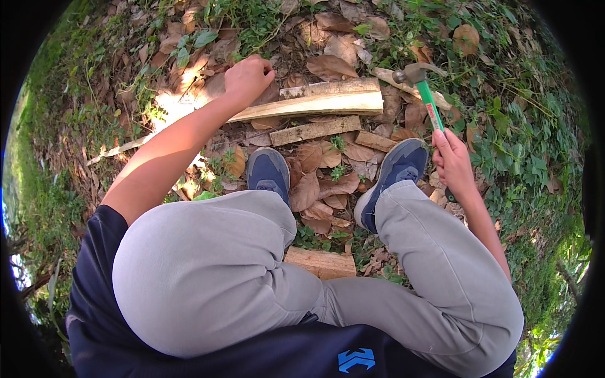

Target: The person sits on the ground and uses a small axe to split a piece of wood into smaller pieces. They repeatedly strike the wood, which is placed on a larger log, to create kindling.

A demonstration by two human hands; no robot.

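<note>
My right hand [452,162] is wrapped round the green handle of a claw hammer [428,101]. The hammer's metal head points away from me, at the right end of the wood pieces. Over toward the left, my left hand [247,78] hovers by a long pale split plank [315,106], its fingers curled closed. What they hold, if anything, is hidden. Behind that plank lies a bark-edged strip of wood [331,87]. Nearer to me rests a shorter rough wood strip [314,130], with a small wood piece [375,141] beside my right shoe.
I sit with knees bent, my blue shoes [403,165] planted either side of dry brown leaves [305,191]. A wooden block [321,262] lies below my legs. Another thin wood piece [413,88] lies under the hammer head. Green creepers [510,126] cover the right side.
</note>
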